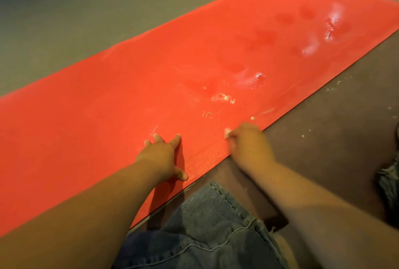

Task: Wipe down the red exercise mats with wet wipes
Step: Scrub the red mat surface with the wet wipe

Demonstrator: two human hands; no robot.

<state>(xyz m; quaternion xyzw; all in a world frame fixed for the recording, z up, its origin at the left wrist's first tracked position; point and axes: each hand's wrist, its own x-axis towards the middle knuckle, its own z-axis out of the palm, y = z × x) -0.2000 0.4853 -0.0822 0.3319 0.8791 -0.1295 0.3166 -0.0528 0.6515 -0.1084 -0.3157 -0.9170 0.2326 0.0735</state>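
mat (108,117): red, unrolled flat on the floor, running from the lower left to the upper right of the view; its near long edge lies just in front of the person's knee.
wipe (226,133): a small white wad pressed on the mat just beside the near edge; only its tip shows past the fingers.
right hand (248,145): fingers curled around the wipe, gripping it; slightly blurred, resting over the mat's near edge.
left hand (164,156): fingers spread and straight, palm pressed flat on the mat, to the left of the wipe and apart from it.
wet patches (332,26): shiny and darker spots across the far right half of the mat.
white shreds (222,97): small bits lying on the mat beyond the right hand.
floor (64,20): grey-green beyond the mat, dark brown with pale specks on the near side.
denim (211,225): blue, covering the knee between the two forearms.
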